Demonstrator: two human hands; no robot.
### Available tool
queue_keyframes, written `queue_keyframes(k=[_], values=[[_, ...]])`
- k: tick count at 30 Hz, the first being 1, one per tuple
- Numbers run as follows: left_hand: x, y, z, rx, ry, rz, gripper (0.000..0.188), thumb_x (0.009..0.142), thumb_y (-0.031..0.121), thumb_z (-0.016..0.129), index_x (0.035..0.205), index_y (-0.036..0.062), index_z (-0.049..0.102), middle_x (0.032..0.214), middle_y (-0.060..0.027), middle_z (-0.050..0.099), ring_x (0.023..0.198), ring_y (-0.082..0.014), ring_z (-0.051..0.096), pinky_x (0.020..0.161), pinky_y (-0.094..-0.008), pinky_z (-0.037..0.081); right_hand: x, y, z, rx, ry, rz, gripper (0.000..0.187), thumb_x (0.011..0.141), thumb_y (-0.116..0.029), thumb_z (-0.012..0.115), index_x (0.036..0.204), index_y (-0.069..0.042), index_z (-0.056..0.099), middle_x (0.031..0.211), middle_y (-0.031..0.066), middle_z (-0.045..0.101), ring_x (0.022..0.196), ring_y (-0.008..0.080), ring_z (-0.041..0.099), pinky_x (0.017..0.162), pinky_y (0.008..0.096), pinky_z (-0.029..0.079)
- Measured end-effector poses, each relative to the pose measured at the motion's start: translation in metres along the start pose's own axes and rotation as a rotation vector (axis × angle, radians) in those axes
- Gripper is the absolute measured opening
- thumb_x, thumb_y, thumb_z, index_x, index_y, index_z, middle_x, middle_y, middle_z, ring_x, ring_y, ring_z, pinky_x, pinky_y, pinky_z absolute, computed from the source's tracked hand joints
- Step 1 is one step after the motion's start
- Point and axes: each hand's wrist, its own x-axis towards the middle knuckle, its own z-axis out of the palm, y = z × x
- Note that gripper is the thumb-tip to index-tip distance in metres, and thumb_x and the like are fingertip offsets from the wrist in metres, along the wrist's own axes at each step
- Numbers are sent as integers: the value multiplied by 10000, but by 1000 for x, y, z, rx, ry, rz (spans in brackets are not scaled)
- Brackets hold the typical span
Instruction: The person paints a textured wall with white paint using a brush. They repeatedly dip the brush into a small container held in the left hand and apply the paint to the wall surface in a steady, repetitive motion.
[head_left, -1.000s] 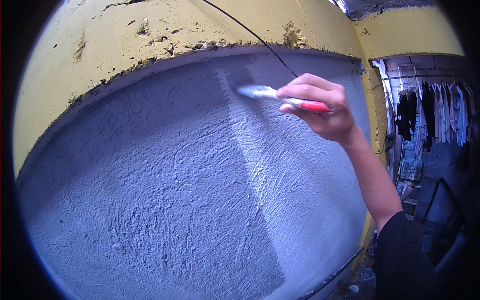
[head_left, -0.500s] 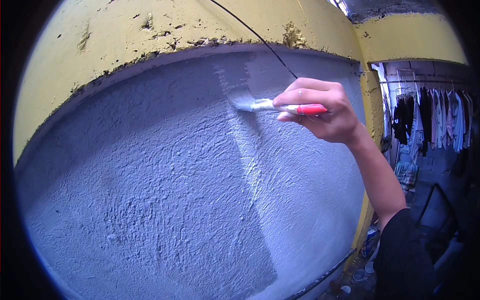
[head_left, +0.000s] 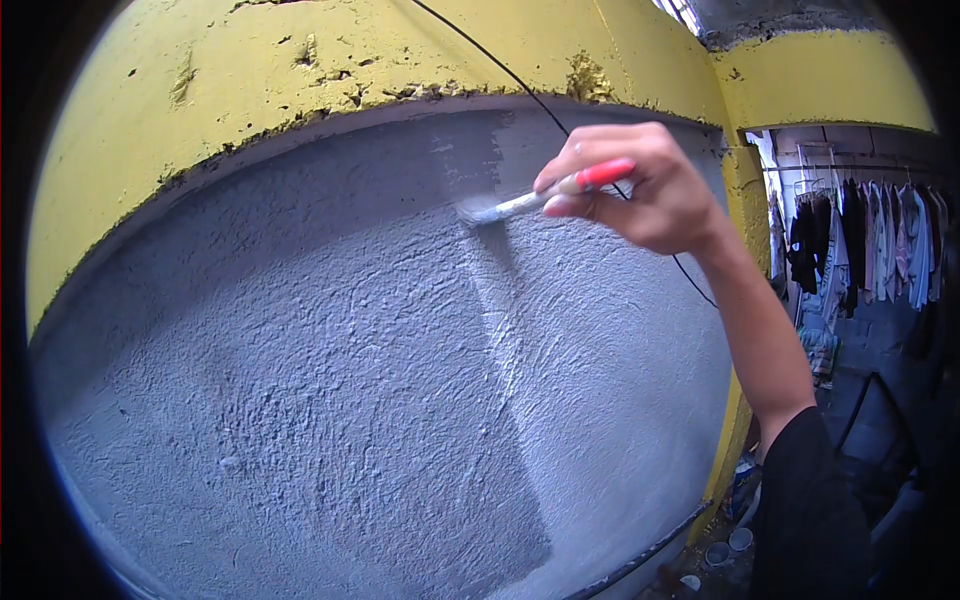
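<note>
My right hand (head_left: pixel 640 190) is closed round the handle of a paintbrush (head_left: pixel 520 205), thumb below and fingers above. The handle is whitish with a red end that points up to the right. Its bristles touch a rough grey plastered wall (head_left: pixel 350 350) near the upper middle, at the top of a border between a darker grey area on the left and a paler strip on the right. Above the bristles a smoother dark patch (head_left: pixel 470 150) reaches up toward the wall's top edge. My left hand is out of view.
A chipped yellow beam (head_left: pixel 400 50) runs above the grey wall, and a yellow post (head_left: pixel 738 200) stands at its right. A thin black cable (head_left: pixel 500 65) hangs across it, passing behind my hand. Clothes on hangers (head_left: pixel 880 240) and small tubs (head_left: pixel 718 552) are at the right.
My right hand has risen slightly, tilting the brush so its red end points higher. The bristles have shifted slightly down on the wall. More of the cable shows below my hand.
</note>
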Motion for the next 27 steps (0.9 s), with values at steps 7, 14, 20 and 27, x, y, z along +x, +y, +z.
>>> queue_keyframes(k=[7, 14, 20, 27], values=[[4, 7, 0, -60, -27, -44, 752, 636, 132, 936, 1296, 8, 596, 1205, -158, 658, 1123, -296, 629, 1013, -442, 486, 28, 15, -5, -117, -3, 42, 67, 869, -62, 780, 926, -29, 767, 944, 89, 769, 823, 181, 706, 770, 313, 570], [3, 11, -1, -16, -31, -40, 794, 620, 136, 944, 1315, 13, 580, 1215, -161, 656, 1133, -303, 628, 1032, -444, 479, 48, 27, -4, -238, 167, -181, 126, 867, -89, 790, 990, -63, 790, 955, 84, 773, 821, 194, 729, 751, 315, 597], [-1, -2, -4, -2, -15, -24, 874, 604, 183, 963, 1352, 17, 543, 1252, -165, 638, 1178, -315, 605, 1076, -459, 446, 24, 18, 0, -253, 271, -240, 100, 842, -105, 813, 915, -46, 776, 884, 75, 756, 754, 204, 724, 665, 322, 598], [1, -1, -6, 34, -23, -20, 883, 603, 190, 964, 1357, 17, 538, 1257, -166, 635, 1183, -316, 602, 1082, -461, 440, -25, 5, 26, -85, 81, -72, 141, 862, -151, 800, 978, -75, 781, 884, 75, 751, 726, 178, 709, 613, 324, 564]])
